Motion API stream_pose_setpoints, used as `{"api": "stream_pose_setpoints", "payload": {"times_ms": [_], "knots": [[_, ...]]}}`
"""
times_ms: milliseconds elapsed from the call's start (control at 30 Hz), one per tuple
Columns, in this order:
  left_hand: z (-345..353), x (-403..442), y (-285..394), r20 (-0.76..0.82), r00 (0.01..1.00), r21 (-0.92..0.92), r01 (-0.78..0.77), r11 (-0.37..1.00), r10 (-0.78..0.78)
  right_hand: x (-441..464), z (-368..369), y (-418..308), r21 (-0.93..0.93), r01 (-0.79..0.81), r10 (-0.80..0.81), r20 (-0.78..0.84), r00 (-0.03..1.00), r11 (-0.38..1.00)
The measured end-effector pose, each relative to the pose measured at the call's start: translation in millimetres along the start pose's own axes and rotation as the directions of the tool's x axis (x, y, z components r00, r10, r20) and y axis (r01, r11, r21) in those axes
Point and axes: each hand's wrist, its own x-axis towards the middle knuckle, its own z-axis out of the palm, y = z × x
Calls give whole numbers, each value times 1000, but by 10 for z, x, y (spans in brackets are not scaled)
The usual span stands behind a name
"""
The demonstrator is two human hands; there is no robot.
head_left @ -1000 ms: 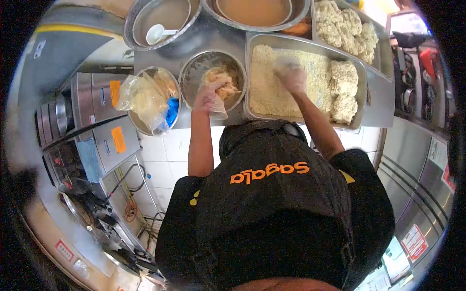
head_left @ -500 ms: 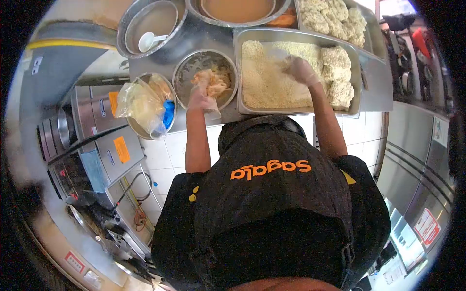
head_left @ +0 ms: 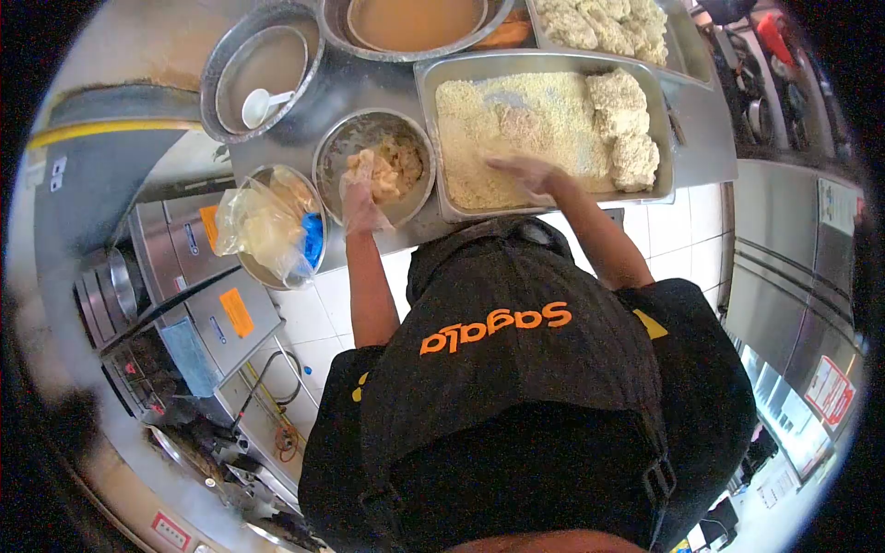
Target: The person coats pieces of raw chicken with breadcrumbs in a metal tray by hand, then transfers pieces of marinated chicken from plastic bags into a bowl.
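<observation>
- Inside the steel bowl, the gloved left hand is placed with its fingers against the raw pieces; whether one is grasped cannot be told.
- Over the crumbs in the deep tray, the gloved right hand is held released, fingers extended, nothing gripped; contact with the crumbs cannot be confirmed.
- Beyond the right fingers, a pinkish piece is partly covered by crumbs.
- Along the tray's right side, thickly coated pieces are lined up.
- Left of the steel bowl, a clear bag and a blue item are contained in another bowl.
- Farther out on the bench, a white ladle is seated in a basin of cloudy liquid; more coated pieces are held in a second tray.
</observation>
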Motion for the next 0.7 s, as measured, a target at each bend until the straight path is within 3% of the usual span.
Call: {"api": "stream_pose_setpoints", "payload": {"times_ms": [67, 133, 200, 267, 300, 333, 367, 400, 433, 467, 567, 600, 700], "knots": [[-37, 35, -85, 76, 996, -70, -45, 997, 50, 281, 177, 36, 532, -157, 146, 64, 987, 832], [-141, 155, -239, 204, 973, -86, -88, 992, 104, 408, 212, 75, 378, -112, 128, -18, 992, 919], [-315, 254, -345, 378, 916, -47, -130, 990, 138, 423, 182, 108, 475, -178, 243, -79, 967, 862], [-190, 42, -155, 379, 915, -103, -106, 989, 138, 387, 56, 68, 770, -274, 481, -49, 875, 576], [-150, -42, -82, 375, 917, -132, -94, 987, 138, 392, -46, 107, 814, -197, 410, -55, 910, 547], [-207, -39, -114, 333, 930, 211, -237, 948, 158, 396, -200, 202, 854, -125, 339, -62, 939, 504], [-321, -10, -177, 300, 935, 534, -328, 780, 188, 407, -368, 316, 890, -56, 266, -75, 961, 452], [-441, 30, -252, 278, 934, 787, -356, 503, 225, 409, -566, 513, 482, 7, 132, -254, 958, 876], [-550, 108, -350, 249, 943, 833, -325, 447, 221, 414, -776, 759, -95, 54, -83, -325, 942, 994], [-651, 220, -459, 220, 951, 874, -292, 388, 218, 482, -922, 900, -640, 72, -304, -261, 916, 765], [-429, 62, -221, 205, 909, 861, -344, 374, 363, 814, -1114, 869, -716, -284, -47, -404, 914, 638], [-331, -29, -125, 201, 879, 834, -385, 395, 432, 770, -944, 614, -788, -381, -139, -499, 855, 484], [-479, 142, -423, 84, 913, 645, -355, 677, 399, 783, -230, 139, -733, -512, 9, -569, 822, 448]]}}
